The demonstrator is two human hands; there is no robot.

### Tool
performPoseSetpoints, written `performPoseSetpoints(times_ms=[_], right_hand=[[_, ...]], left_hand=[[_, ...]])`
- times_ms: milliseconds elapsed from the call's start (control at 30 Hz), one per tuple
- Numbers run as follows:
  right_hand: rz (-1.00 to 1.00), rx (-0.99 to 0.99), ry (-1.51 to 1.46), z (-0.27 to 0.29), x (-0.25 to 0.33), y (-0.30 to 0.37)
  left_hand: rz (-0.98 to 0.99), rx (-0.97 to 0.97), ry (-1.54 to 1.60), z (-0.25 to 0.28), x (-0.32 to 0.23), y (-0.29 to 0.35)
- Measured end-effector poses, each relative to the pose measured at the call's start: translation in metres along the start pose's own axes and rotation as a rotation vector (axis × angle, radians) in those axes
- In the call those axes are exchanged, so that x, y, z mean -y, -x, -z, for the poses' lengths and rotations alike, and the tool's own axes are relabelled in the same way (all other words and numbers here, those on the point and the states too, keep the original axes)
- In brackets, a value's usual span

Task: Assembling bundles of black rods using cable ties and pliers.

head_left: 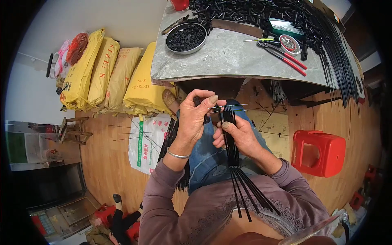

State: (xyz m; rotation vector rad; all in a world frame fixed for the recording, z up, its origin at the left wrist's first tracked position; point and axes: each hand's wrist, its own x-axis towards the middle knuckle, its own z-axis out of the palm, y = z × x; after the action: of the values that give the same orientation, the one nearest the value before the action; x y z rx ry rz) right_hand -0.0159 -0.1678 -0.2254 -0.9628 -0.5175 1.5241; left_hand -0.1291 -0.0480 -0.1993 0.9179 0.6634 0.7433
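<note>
My right hand [241, 136] is closed around a bundle of thin black rods [232, 153] above my lap. A band [234, 166] crosses the bundle near my chest, and below it the rods fan out. At the far end the rods lie side by side, with thin metal wires [240, 105] running across them. My left hand [194, 116] pinches the near ends of these wires between thumb and forefinger. A short black piece [197, 100] shows among its fingers; its kind is unclear. How the wires pass the rods is too small to tell.
Ahead stands a grey table [232, 61] with black tubular parts [245, 14], a bowl of small black pieces [185, 38], red-handled cutters [286, 59] and long black rods [343, 61]. Yellow sacks [102, 69] lean at the left. A red stool [326, 153] stands at the right.
</note>
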Motion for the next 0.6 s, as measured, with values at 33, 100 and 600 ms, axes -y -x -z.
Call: performPoseSetpoints(times_ms=[33, 100, 600], right_hand=[[-0.003, 0.004, -0.009, 0.0001, -0.0004, -0.0003], [-0.008, 0.009, -0.017, 0.0004, -0.0006, -0.0004], [0.003, 0.004, -0.014, 0.0016, -0.0007, -0.0010]], left_hand=[[0.001, -0.001, -0.001, 0.0014, 0.0009, -0.0007], [0.001, -0.004, -0.002, 0.0036, 0.0013, -0.0017], [-0.006, -0.003, -0.026, 0.0014, 0.0007, -0.0010]])
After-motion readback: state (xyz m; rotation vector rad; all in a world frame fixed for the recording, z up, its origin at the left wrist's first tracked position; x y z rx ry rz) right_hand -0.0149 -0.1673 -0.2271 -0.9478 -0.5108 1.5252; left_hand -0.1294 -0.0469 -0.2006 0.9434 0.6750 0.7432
